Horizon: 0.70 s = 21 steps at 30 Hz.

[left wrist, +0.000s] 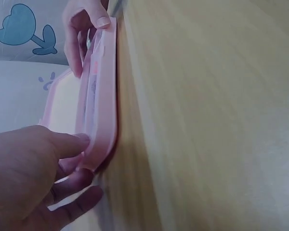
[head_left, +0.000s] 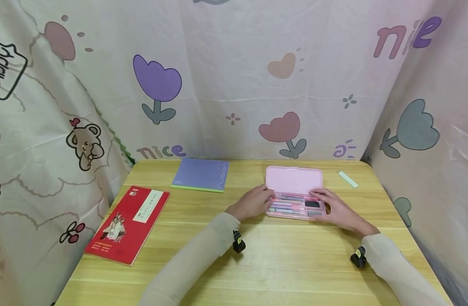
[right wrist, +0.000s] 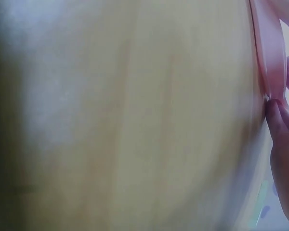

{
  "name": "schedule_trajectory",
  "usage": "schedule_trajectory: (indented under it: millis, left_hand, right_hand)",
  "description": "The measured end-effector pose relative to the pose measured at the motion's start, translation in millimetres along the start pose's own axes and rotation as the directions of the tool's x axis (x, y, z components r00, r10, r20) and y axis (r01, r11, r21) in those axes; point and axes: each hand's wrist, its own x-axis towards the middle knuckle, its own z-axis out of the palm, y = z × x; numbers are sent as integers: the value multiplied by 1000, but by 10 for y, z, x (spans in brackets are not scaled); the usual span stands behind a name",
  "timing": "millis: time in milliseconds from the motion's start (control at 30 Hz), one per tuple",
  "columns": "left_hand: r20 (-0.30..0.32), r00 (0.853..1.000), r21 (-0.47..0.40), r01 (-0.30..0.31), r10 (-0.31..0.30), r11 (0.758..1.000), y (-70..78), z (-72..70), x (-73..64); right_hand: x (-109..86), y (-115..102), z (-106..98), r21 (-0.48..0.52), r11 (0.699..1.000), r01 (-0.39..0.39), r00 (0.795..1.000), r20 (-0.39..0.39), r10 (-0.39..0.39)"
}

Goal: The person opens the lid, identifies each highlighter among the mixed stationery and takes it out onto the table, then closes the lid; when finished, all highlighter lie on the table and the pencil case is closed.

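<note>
An open pink pencil case (head_left: 294, 180) lies on the table with its lid tipped back. Pens (head_left: 287, 204) fill its left part, and a dark block (head_left: 312, 204) sits in a small compartment on the right. My left hand (head_left: 255, 201) grips the case's left end. In the left wrist view, the left thumb (left wrist: 73, 143) lies on the rim and the other fingers are curled beside the end. My right hand (head_left: 339, 210) holds the right end, thumb at the front corner and fingers towards the hinge. In the right wrist view, only part of the right hand (right wrist: 285, 159) shows.
A red booklet (head_left: 123, 238) lies at the table's left edge. A blue-purple notebook (head_left: 199, 174) lies at the back, left of the case. Back right is a pale strip (head_left: 348, 179). A patterned curtain (head_left: 226, 76) hangs behind the wooden table (head_left: 280, 267).
</note>
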Motion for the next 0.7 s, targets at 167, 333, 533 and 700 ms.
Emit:
schedule_trajectory:
  millis: [167,333,533,700]
  left_hand:
    - [33,999,91,12,-15,996,77,-41,7]
    - [38,999,88,4,-7,996,105,-75,9]
    - [29,1000,-61,11,-9,998,25,-82,39]
    - [36,999,-164,23,-17,986,-34,-69,58]
  right_hand:
    - [6,3,-1,11,1000,-9,1000,1,9]
    - [0,11,-9,19,999,-27,1000,7,27]
    - [9,-6,-24,10,1000,-27,1000,11,27]
    - [7,-2,-31,2,1000,-20,1000,15,20]
